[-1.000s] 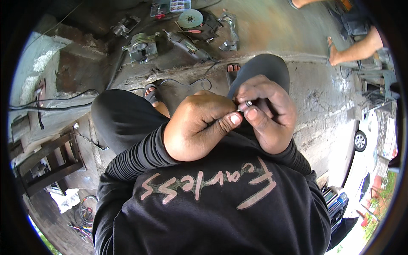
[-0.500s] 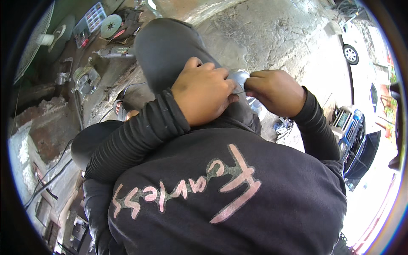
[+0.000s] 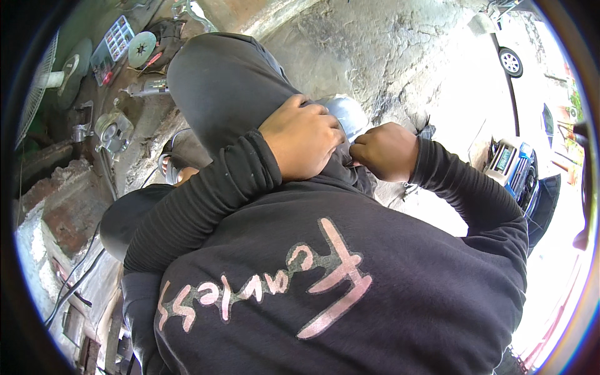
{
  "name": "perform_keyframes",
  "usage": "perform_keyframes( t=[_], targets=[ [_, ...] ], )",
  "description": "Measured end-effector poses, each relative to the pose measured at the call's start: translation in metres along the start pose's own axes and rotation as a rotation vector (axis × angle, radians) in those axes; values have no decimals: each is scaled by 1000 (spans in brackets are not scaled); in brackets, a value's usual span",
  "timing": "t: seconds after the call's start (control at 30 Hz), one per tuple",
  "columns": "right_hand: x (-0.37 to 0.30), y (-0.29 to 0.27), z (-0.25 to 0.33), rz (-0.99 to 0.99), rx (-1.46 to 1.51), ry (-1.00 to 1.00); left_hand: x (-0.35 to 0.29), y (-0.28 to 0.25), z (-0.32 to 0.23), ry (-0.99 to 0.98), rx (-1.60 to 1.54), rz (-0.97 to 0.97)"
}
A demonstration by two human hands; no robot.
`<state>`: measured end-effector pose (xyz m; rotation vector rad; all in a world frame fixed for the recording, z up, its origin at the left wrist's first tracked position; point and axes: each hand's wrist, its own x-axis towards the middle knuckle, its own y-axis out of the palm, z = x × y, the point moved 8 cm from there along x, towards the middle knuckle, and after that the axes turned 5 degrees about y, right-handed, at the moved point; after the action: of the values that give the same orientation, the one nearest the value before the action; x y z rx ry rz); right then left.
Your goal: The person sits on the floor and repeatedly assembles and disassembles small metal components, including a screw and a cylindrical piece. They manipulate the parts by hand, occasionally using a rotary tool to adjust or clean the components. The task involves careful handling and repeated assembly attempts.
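My left hand (image 3: 303, 139) rests by my bent leg in dark trousers (image 3: 228, 87), its fingers curled down and closed. What they grip is hidden beneath the knuckles. Close beside it on the right, my right hand (image 3: 385, 153) is closed in a fist-like pinch, and its fingertips face the left hand. Whatever lies between those fingertips is too small or too covered to make out. Just beyond both hands sits a shiny, clear, rounded piece (image 3: 345, 114), partly covered by the leg and the left hand.
At the far left lie a compartment box (image 3: 119, 39), a grey-green disc (image 3: 142, 49), a grey cylindrical power tool (image 3: 149, 87) and a round metal part (image 3: 112, 132). A fan (image 3: 44, 81) stands at the left rim. Rough concrete (image 3: 325, 50) stretches ahead; a car wheel (image 3: 510, 62) shows at right.
My right hand has come nearer to me and slightly left. The thin dark strand seen between the hands is now hidden. More of the clear rounded piece shows. The whole view has shifted slightly.
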<state>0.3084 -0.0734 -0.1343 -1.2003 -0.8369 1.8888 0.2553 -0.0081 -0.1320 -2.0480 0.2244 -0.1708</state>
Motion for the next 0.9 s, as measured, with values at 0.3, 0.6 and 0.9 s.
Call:
perform_keyframes(
  t=[0.3,0.6,0.9],
  targets=[
    [1,21,-8,30,269,120,-1,2,-1,5,21,16],
    [-14,43,-4,-58,404,239,-1,2,0,-4,33,-32],
    [3,23,-13,84,257,85,3,6,2,-30,-6,55]
  ],
)
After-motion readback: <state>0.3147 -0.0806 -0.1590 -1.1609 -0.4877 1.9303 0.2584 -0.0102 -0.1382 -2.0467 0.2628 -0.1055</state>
